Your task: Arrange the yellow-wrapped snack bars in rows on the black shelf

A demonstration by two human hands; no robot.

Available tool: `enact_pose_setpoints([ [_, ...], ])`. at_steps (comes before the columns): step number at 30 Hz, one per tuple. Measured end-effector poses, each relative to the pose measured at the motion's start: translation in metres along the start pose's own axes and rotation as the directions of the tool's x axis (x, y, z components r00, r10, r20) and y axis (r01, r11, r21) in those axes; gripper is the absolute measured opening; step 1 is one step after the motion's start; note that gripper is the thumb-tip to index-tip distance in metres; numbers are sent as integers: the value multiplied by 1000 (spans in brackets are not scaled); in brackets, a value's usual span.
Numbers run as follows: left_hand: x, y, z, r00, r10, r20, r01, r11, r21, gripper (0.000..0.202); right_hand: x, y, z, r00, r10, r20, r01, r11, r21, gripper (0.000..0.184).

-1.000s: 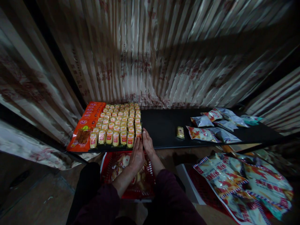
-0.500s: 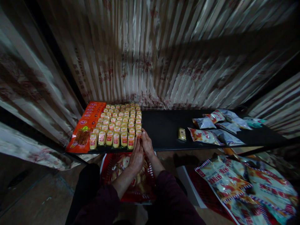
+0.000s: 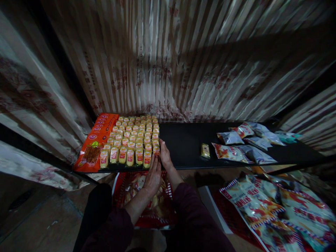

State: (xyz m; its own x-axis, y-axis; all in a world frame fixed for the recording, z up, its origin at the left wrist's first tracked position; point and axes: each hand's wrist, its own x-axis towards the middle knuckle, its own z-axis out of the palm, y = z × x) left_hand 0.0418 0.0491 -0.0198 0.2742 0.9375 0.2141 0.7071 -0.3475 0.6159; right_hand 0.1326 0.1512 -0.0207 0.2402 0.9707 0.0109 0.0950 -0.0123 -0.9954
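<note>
Small wrapped cakes (image 3: 130, 157) stand in tight rows on the left part of a black shelf (image 3: 181, 140). My left hand (image 3: 152, 178) reaches up to the front right corner of the block, its straight fingers laid against the front of the corner cake (image 3: 156, 151). Along the right side of the same cake, my right hand (image 3: 165, 156) is held flat with fingers stretched out. Both hands touch the block, and neither is wrapped round a cake. Orange snack packets (image 3: 93, 140) lie overlapped against the left side of the rows.
A lone wrapped cake (image 3: 205, 150) lies farther right on the shelf, beside several snack bags (image 3: 231, 153). Below the shelf, a red basket (image 3: 169, 218) holds more wrapped pieces. At the lower right are large snack bags (image 3: 249, 199). A striped curtain (image 3: 168, 63) hangs behind.
My right hand has shifted slightly up along the side of the corner cake. My left hand stays at its front, and the rows look the same.
</note>
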Motion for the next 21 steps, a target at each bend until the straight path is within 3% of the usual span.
enact_pose_setpoints([
  [9, 1, -2, 3, 999, -23, -24, 22, 999, -41, 70, -6, -7, 0, 995, -75, 63, 79, 995, -57, 66],
  [15, -1, 1, -2, 1000, -14, -8, 13, 999, -50, 72, -7, 3, 0, 998, -27, -53, 24, 998, -50, 69],
  [21, -9, 3, -6, 1000, -10, 30, 12, 998, -66, 68, -23, 6, -5, 997, 5, -73, -5, 1000, -6, 72],
])
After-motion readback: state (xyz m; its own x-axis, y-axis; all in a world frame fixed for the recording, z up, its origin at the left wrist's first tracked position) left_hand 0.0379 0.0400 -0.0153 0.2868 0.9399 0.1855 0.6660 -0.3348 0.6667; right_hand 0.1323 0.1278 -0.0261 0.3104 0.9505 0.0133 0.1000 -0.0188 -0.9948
